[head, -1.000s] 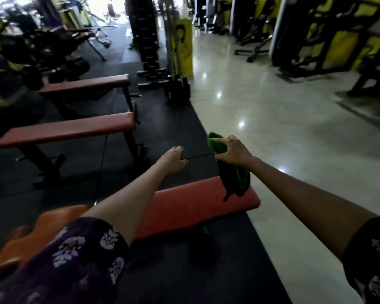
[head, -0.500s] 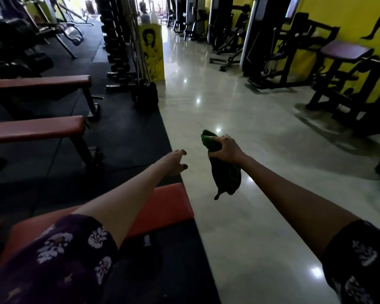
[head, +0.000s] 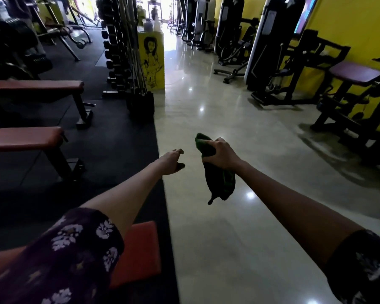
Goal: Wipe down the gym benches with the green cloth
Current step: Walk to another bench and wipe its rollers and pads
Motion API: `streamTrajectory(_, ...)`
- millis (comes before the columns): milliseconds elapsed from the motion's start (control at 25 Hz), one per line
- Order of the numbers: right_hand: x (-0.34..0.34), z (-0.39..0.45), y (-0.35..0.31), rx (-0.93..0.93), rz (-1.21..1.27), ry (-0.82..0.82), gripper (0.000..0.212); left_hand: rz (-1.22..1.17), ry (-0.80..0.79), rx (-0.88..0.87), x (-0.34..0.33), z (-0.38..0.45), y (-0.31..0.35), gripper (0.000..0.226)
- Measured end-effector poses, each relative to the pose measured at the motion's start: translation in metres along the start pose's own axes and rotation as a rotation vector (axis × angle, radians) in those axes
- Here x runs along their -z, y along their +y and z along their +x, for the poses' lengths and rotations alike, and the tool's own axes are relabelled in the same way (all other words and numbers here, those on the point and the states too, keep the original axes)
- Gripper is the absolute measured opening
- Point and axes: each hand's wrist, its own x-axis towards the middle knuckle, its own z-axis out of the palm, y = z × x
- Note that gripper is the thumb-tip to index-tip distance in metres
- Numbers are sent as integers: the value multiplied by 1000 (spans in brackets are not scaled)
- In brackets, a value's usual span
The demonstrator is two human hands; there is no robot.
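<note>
My right hand (head: 222,155) grips the green cloth (head: 218,179), which hangs bunched in the air over the pale polished floor. My left hand (head: 173,161) is stretched out beside it, fingers loosely extended and holding nothing. The nearest red bench (head: 140,251) shows only its end at the bottom, partly hidden under my left sleeve. Two more red flat benches stand on the black mat to the left, one (head: 24,139) at mid height and another (head: 35,85) behind it. Neither hand touches a bench.
A dumbbell rack (head: 116,47) and a yellow stand with a drawn figure (head: 153,60) stand ahead at the mat's edge. Black weight machines (head: 272,51) line the yellow wall on the right, with a padded seat machine (head: 355,93). A shiny floor aisle runs between.
The view has swung right and up: the nearest bench slid down and left out of the centre. Both arms stay outstretched, the cloth still hanging from my right hand, now over bare floor.
</note>
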Motion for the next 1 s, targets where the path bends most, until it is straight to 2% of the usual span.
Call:
streamTrajectory(240, 35, 110, 57, 62, -16, -62, 69, -22, 32, 115, 11, 110, 6, 59)
streamTrajectory(440, 42, 220, 81, 229, -32, -139, 66, -86, 169, 300, 31, 175, -18, 57)
streamTrajectory(680, 27, 339, 41, 519, -96, -274, 68, -209, 343, 576, 59, 184, -60, 59)
streamTrajectory(1000, -72, 421, -75, 854, -12, -519, 68, -255, 502, 947, 83, 142, -167, 57)
